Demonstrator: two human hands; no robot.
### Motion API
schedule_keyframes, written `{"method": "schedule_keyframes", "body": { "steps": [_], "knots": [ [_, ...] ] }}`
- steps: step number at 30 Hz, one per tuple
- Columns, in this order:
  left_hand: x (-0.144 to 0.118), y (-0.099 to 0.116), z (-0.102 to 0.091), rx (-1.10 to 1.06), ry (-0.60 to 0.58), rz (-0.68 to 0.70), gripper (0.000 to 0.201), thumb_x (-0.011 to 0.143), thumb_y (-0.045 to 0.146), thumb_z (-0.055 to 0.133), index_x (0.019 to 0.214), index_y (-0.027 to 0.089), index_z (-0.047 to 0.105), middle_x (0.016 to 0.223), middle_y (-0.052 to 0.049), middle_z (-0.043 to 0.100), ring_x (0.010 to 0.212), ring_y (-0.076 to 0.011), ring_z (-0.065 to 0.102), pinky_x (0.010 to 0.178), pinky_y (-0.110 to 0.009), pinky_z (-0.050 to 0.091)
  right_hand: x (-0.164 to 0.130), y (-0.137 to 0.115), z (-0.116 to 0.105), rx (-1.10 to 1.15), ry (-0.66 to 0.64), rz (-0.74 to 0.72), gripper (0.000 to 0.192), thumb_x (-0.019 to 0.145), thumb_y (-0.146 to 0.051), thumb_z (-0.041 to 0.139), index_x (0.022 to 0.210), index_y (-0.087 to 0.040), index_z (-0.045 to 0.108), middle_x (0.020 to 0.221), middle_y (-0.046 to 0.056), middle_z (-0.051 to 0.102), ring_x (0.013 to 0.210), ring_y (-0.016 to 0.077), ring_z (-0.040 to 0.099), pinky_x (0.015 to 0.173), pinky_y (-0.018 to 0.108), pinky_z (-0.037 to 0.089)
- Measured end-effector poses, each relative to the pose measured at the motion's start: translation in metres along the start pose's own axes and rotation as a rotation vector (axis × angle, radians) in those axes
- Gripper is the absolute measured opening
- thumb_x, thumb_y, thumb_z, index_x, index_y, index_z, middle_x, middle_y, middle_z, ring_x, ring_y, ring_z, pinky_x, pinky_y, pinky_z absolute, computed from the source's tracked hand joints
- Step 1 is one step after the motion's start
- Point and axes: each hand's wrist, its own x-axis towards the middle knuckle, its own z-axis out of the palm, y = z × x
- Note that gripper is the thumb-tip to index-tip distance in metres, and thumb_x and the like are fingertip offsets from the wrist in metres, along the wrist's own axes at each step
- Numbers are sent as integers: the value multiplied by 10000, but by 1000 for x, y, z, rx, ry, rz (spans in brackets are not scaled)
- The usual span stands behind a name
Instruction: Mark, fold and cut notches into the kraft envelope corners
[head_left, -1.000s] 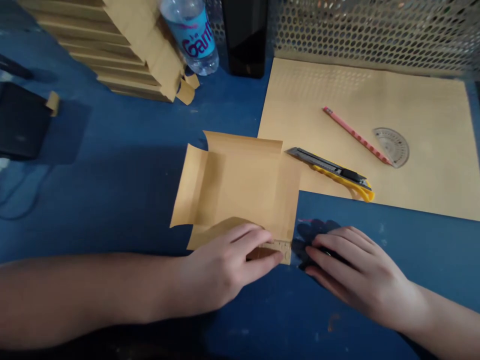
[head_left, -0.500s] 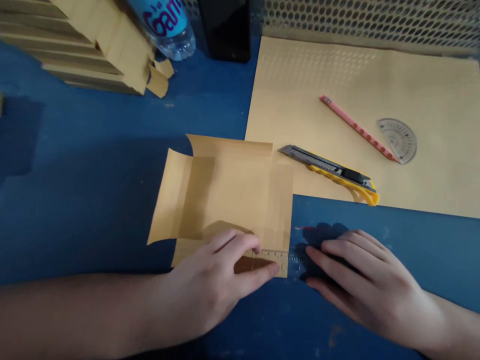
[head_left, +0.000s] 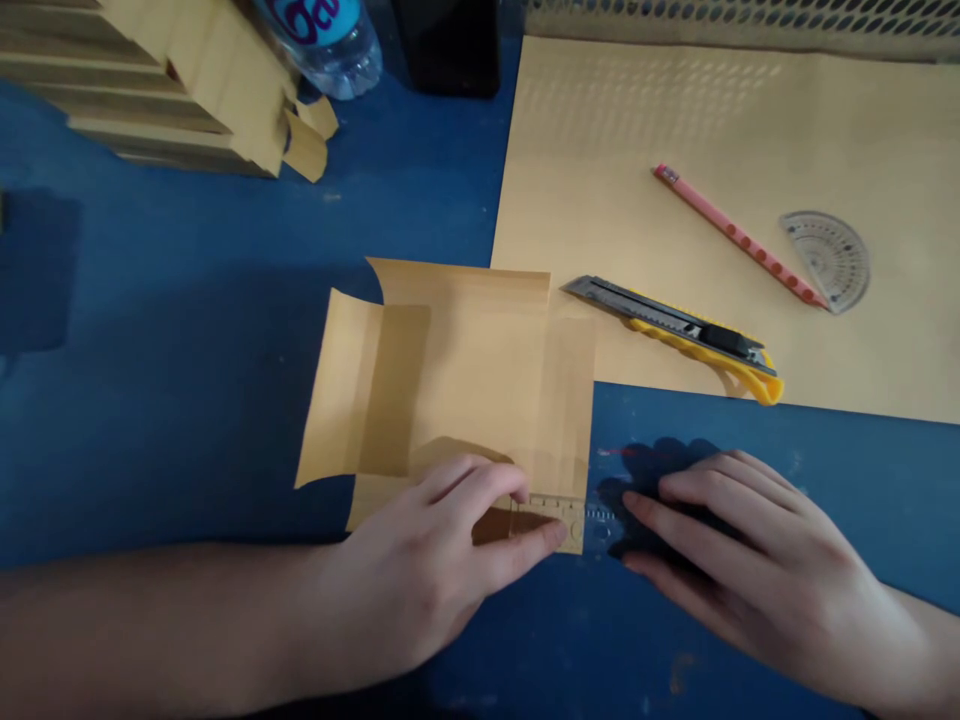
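The left hand (head_left: 427,570) pinched a clear ruler (head_left: 559,515) flat on the thin, floppy cut paper (head_left: 450,380). The right hand (head_left: 750,570) lay open-fingered on the ruler's far end, which looked slippery and best pressed down

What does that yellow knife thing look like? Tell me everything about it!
The knife is a box cutter with a yellow handle, a grey metal front and a black slider near the back. It lies flat and slanted, its metal tip pointing up-left towards the folded card, its yellow end down-right. It rests on the big tan sheet, near that sheet's lower edge. Neither hand touches it. Whether the blade is out is too hard to see.
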Motion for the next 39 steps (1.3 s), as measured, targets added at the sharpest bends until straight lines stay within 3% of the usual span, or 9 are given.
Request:
{"method": "schedule_keyframes", "body": {
  "steps": [18, 39],
  "knots": [
    [-2, 0, -1, -13, -48, -2, 500, 983, 46, 545, 1416, 256, 679, 1320, -121, 531, 1185, -256, 578, 992, -390, 602, 2, 0, 0, 12, 20, -14, 244, 982, -230, 754, 1206, -134, 744, 1031, 77, 672, 907, 204, 637, 848, 407, 536],
    [-1, 1, -1, -37, -47, -5, 460, 1008, 50, 539, 1404, 231, 688, 1315, -121, 504, 1150, -247, 560, 997, -384, 581, 2, 0, 0, 14, 5, -22, 222, 990, -207, 746, 1200, -134, 742, 1061, 79, 648, 948, 201, 611, 886, 404, 495]
  ]
}}
